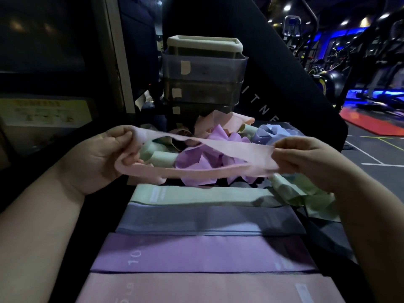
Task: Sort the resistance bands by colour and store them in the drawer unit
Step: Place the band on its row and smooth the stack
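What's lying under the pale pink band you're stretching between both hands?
Visible through its loop: crumpled purple bands and rolled pale green bands. The pale pink band itself covers strips of that heap.

- Dim overall, and the left side is almost black.
- Small ceiling spots (287, 6) and a blue glow (371, 95) light the far right.
- Wide-angle bending curves the edges.
- Background soft and slightly smeared.
- Shadow darkens the flat bands (207, 217) toward the right.

loc: gym | evid: exercise machines (291, 26), red floor mat (373, 123), blk ball (335, 80)
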{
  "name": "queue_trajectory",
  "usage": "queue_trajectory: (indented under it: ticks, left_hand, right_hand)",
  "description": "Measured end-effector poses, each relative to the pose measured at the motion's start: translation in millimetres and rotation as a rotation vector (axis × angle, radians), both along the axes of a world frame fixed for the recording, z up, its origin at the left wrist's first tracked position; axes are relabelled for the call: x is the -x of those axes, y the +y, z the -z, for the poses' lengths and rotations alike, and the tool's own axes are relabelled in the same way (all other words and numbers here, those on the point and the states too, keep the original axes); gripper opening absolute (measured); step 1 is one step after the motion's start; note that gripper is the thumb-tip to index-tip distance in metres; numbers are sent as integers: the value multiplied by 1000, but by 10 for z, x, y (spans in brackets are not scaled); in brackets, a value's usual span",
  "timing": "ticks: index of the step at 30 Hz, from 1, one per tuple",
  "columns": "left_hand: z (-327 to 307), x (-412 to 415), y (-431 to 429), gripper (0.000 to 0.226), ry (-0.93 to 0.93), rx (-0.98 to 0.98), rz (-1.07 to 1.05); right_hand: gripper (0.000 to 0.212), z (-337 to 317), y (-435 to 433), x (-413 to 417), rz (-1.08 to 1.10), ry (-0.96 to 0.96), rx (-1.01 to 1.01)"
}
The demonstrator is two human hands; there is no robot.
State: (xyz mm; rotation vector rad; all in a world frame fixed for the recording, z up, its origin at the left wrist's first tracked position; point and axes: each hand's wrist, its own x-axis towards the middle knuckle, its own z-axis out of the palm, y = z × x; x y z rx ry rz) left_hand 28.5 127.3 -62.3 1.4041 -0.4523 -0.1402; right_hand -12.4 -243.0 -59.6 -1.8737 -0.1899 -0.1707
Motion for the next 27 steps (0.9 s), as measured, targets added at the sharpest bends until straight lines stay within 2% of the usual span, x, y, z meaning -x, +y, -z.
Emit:
queue_trajectory:
  ticks: [1,3,5,7,9,11,12,14,15,17,18,21,23,27]
  left_hand:
    - [-11,26,6,47,-9,-13,10]
    - [7,39,25,51,-22,-49,0]
    - [2,79,13,50,-4,-103,-17]
    - [-1,68,16,31,9,-180,-41]
    - [-11,84,-9,9,-2,-279,-104]
    - [-3,93,-27,18,-19,-347,-142]
    - [2,89,-28,24,-28,-374,-156]
    - [-7,93,-20,30,-28,-421,-179]
    - [-15,101,-15,30,-17,-433,-175]
    - [-19,108,-13,28,-25,-450,-167]
    - [-18,112,-14,23,-32,-458,-173]
    - [-5,137,-12,9,-47,-504,-204]
    - [11,156,-13,11,-41,-537,-201]
    - [23,217,-15,15,9,-544,-183]
  right_hand:
    - [13,-29,15,28,-5,4,2]
    - [34,-15,-41,14,0,-8,24]
    - [10,-29,-54,4,22,-21,-16]
    - [6,-36,-69,5,6,-22,-37]
    - [26,-16,-95,4,-17,-55,3]
    - [10,-17,-91,-10,-8,-74,22]
    - [19,-17,-109,-29,4,-90,42]
    - [14,-17,-126,-31,14,-95,30]
    - [20,-43,-119,-7,-3,-89,23]
    - [51,-55,-126,11,-20,-94,20]
    - [52,-54,-121,18,-16,-107,14]
    - [8,-69,-81,30,24,-91,5]
    - [25,-29,-95,27,102,-116,107]
    - [26,-14,-86,84,127,-56,195]
